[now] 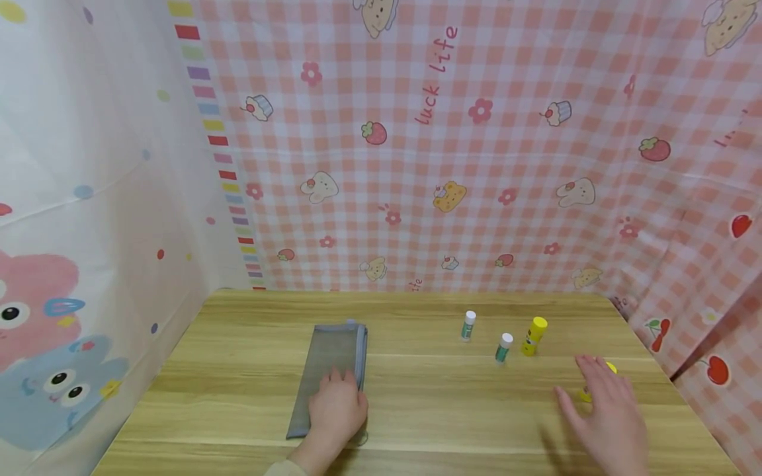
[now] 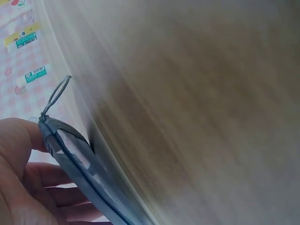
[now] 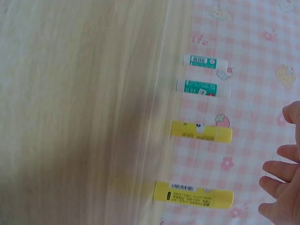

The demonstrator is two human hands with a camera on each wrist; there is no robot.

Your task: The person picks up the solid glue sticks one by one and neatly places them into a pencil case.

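Note:
My left hand (image 1: 336,406) rests on a flat grey mesh zipper pouch (image 1: 333,347) lying on the table. In the left wrist view, its fairly straight fingers (image 2: 61,192) and thumb meet the upper side of the pouch (image 2: 101,183), close to the end with a cord loop. My right hand (image 1: 607,416) is spread and hovers by the nearest yellow glue stick (image 1: 611,367), partly covering it in the head view. The right wrist view shows a gap between this hand (image 3: 283,176) and the upright glue stick (image 3: 194,195). The right hand holds nothing.
Farther back stand another yellow glue stick (image 1: 534,337) and two smaller white-capped green glue sticks, one in front (image 1: 503,348) and one behind (image 1: 468,327). The wooden table (image 1: 417,396) ends at a checked pink curtain (image 1: 417,231). White printed cloth (image 1: 119,198) hangs on the left.

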